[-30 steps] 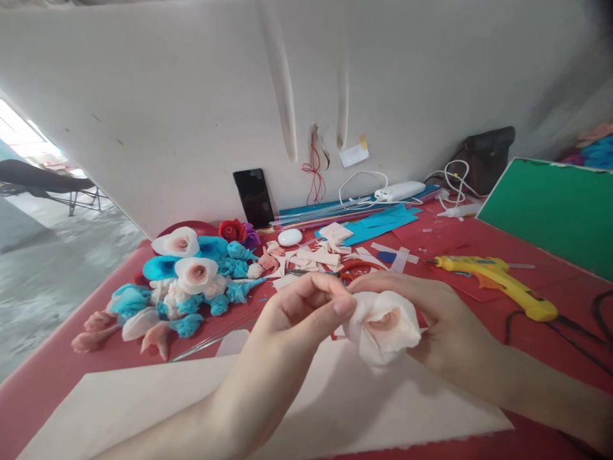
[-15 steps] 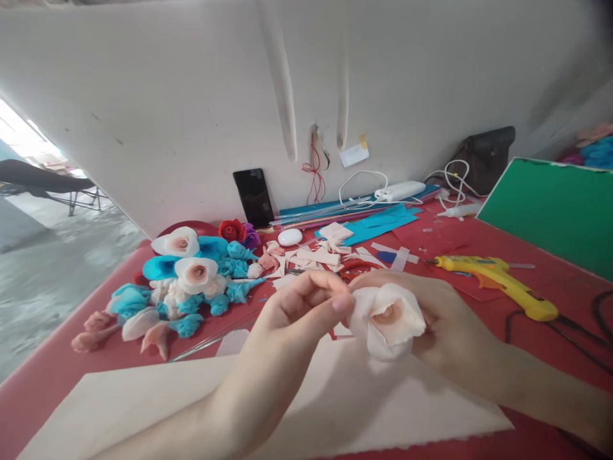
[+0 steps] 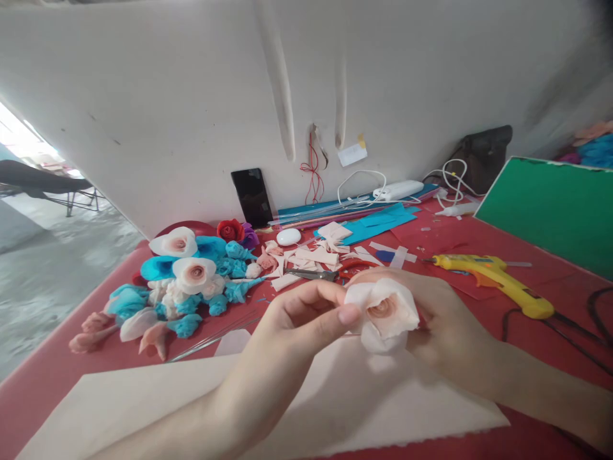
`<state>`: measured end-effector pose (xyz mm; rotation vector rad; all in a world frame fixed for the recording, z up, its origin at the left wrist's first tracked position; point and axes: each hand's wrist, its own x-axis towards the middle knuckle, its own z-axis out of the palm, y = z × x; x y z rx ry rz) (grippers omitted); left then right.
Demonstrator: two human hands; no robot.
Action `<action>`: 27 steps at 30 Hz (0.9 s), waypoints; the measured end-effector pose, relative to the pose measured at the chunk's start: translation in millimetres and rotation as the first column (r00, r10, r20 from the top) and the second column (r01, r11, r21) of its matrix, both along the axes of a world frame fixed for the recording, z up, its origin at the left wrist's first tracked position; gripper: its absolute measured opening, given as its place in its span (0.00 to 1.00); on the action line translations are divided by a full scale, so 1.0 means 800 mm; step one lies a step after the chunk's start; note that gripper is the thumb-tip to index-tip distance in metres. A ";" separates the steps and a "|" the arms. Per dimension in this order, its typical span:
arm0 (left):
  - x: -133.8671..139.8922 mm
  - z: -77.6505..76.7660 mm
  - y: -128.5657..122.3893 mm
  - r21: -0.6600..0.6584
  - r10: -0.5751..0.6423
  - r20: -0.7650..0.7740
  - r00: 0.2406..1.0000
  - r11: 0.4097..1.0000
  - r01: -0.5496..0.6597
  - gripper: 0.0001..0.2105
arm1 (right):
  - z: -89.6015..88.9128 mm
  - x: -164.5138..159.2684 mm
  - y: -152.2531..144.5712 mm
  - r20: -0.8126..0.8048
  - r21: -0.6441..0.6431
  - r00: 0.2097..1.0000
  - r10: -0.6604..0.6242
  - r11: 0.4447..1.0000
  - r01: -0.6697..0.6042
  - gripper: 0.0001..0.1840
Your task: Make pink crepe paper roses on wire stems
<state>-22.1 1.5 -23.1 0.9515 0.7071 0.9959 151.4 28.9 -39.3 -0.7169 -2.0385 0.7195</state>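
Note:
A white paper flower (image 3: 383, 313) with a peach spiral centre is held up between my hands, over a pale paper sheet (image 3: 158, 396). My left hand (image 3: 306, 313) pinches the edge of a petal on the flower's left side between thumb and fingers. From behind and to the right, my right hand (image 3: 435, 313) grips the flower; most of its fingers are hidden by the petals and the hand itself. Just beyond the hands lie scissors (image 3: 316, 275) with red handles, partly covered, among cream paper scraps (image 3: 316, 257).
Finished paper flowers (image 3: 194, 275) in blue, white and peach pile up at the left. A yellow glue gun (image 3: 498, 275) with a black cord lies at the right, near a green board (image 3: 550, 211). A phone (image 3: 251, 197) leans on the wall.
My left thumb and fingers have shifted slightly right along the petal edge. The flower has turned and moved a little left and up, showing more of its spiral centre and uncovering the scissor blades.

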 end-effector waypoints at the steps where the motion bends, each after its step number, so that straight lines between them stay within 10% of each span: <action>1: -0.001 0.000 -0.001 -0.001 -0.005 0.003 1.000 1.000 0.005 0.03 | 0.000 0.000 0.000 -0.003 0.012 1.000 0.000 1.000 0.000 0.13; 27: -0.005 0.005 0.001 0.128 0.034 -0.254 0.967 0.992 -0.001 0.06 | 0.011 0.003 -0.006 0.189 -0.053 0.959 0.210 0.978 -0.204 0.09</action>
